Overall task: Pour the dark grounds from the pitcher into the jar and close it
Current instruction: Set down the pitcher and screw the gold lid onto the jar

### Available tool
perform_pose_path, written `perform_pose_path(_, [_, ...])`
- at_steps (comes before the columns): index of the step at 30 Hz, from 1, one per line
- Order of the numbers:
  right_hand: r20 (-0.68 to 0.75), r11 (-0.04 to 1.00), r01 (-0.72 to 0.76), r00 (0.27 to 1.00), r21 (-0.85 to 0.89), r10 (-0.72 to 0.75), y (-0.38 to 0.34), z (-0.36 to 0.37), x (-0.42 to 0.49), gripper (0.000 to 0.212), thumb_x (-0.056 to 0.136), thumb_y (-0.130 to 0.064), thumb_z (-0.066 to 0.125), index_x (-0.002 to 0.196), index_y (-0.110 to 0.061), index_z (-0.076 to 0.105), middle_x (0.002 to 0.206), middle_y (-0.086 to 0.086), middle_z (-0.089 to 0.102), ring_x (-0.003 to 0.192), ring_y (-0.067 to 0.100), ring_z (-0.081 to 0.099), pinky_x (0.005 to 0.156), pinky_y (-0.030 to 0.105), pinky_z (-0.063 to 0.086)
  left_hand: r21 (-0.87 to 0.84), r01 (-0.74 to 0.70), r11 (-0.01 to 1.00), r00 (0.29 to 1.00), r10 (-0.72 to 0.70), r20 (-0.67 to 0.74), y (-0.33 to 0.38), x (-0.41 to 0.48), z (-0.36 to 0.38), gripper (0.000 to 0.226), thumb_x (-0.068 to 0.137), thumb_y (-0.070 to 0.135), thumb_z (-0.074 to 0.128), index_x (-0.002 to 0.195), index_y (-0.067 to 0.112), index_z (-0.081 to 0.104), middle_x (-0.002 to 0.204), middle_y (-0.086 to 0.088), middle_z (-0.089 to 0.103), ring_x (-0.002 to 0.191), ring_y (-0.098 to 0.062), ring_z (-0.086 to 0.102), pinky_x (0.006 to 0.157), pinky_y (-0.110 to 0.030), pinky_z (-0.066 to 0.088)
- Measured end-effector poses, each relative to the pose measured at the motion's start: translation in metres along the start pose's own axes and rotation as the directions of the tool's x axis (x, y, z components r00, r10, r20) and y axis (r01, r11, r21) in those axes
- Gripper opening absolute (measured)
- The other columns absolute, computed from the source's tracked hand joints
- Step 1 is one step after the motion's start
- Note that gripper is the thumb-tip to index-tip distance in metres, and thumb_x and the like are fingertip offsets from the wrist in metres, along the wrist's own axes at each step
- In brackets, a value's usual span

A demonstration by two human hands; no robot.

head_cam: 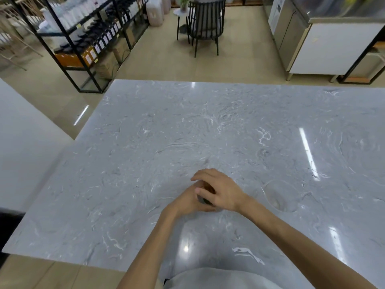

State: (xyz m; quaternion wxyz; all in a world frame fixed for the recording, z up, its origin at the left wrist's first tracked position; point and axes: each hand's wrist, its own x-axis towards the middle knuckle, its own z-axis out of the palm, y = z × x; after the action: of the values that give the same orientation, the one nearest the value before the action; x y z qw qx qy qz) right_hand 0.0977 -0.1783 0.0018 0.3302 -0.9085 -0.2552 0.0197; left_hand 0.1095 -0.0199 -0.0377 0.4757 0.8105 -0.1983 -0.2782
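Observation:
A small jar (205, 200) with dark contents stands on the grey marble table (187, 132), mostly hidden between my hands. My left hand (187, 202) wraps around its side from the left. My right hand (218, 190) covers its top, fingers curled over what looks like a brownish lid (207, 187). A clear, see-through pitcher (281, 195) sits to the right of my hands; it looks empty and is hard to make out against the marble.
The table's left edge runs diagonally, with a white counter (25, 142) beyond it. Past the far edge are a black shelf of bottles (93, 38), a dark chair (206, 24) and steel cabinets (312, 42).

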Motion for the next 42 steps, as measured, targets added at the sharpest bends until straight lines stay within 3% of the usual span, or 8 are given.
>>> perform_pose_path(5, [-0.161,0.954,0.220,0.954,-0.201,-0.254,0.019,0.008,-0.020,0.018,0.090,-0.024,0.067,0.104,-0.014,0.071,0.115,0.002,0.068,0.110,0.021,0.060,0.097,0.032,0.047,-0.082,-0.015,0.997,0.998,0.010,-0.059,0.001,-0.003,0.004,0.056,0.075,0.021,0.088,0.116,0.046,0.061,0.110,0.033,0.069,0.108,0.009,0.066,0.087,-0.010,0.050])
perform_pose_path(9, [-0.544,0.925,-0.201,0.839,-0.321,-0.007,0.003,0.041,-0.012,0.010,0.082,-0.017,0.072,0.090,-0.011,0.073,0.098,0.005,0.072,0.093,0.028,0.066,0.084,0.038,0.053,-0.277,-0.028,0.961,0.941,-0.068,-0.331,0.002,-0.003,0.032,0.055,0.093,-0.009,0.068,0.124,0.033,0.051,0.116,0.022,0.062,0.101,0.023,0.061,0.088,-0.004,0.047])
perform_pose_path(13, [-0.552,0.797,-0.555,0.752,-0.236,0.360,-0.023,0.052,0.001,0.025,0.088,-0.029,0.053,0.101,-0.013,0.067,0.104,0.007,0.066,0.097,0.031,0.061,0.075,0.042,0.050,-0.273,0.072,0.959,0.895,-0.182,-0.406,0.001,-0.007,0.048,0.035,0.108,0.018,0.048,0.115,0.052,0.051,0.115,0.033,0.057,0.098,0.025,0.057,0.081,-0.005,0.051])
perform_pose_path(17, [-0.194,0.911,-0.161,0.977,-0.379,0.092,0.000,0.027,-0.019,0.047,0.088,-0.052,0.049,0.125,-0.024,0.056,0.132,0.002,0.056,0.121,0.029,0.049,0.099,0.044,0.044,-0.165,0.031,0.986,0.990,-0.053,-0.132,-0.015,0.001,0.011,0.050,0.088,0.013,0.073,0.132,0.031,0.060,0.119,0.021,0.070,0.109,0.004,0.067,0.091,-0.020,0.056])
perform_pose_path(20, [0.037,0.890,0.294,0.953,-0.349,-0.301,0.028,0.004,-0.025,0.023,0.095,-0.035,0.055,0.111,-0.024,0.064,0.129,0.000,0.059,0.122,0.023,0.051,0.100,0.036,0.042,0.020,-0.022,1.000,0.996,0.024,-0.087,-0.024,0.009,-0.004,0.066,0.076,0.015,0.090,0.134,0.024,0.060,0.120,0.008,0.071,0.108,0.000,0.068,0.092,-0.022,0.055])
perform_pose_path(26, [-0.421,0.949,0.080,0.882,-0.305,-0.210,0.022,0.032,-0.019,0.006,0.084,-0.019,0.068,0.087,-0.018,0.072,0.098,-0.003,0.071,0.096,0.020,0.066,0.075,0.035,0.052,-0.172,-0.114,0.979,0.871,0.015,-0.490,-0.017,-0.004,0.062,0.054,0.068,0.033,0.080,0.117,0.041,0.059,0.109,0.037,0.068,0.103,0.011,0.067,0.084,-0.007,0.050])
perform_pose_path(33, [-0.086,0.871,0.260,0.943,-0.416,-0.322,0.029,0.015,-0.025,0.025,0.097,-0.037,0.047,0.099,-0.020,0.065,0.104,0.000,0.065,0.094,0.022,0.055,0.077,0.033,0.044,-0.031,-0.102,0.994,0.994,0.100,-0.039,-0.018,0.003,0.002,0.059,0.074,0.029,0.085,0.121,0.050,0.058,0.118,0.036,0.067,0.112,0.007,0.066,0.090,-0.011,0.051])
perform_pose_path(42, [-0.449,0.916,-0.156,0.893,-0.369,-0.028,0.012,0.042,-0.017,0.011,0.080,-0.028,0.065,0.081,-0.017,0.065,0.089,0.000,0.066,0.085,0.024,0.059,0.068,0.035,0.043,0.046,-0.070,0.996,0.861,0.084,-0.501,-0.021,-0.001,0.059,0.041,0.078,0.024,0.077,0.100,0.050,0.055,0.088,0.033,0.068,0.088,0.018,0.064,0.071,-0.001,0.046])
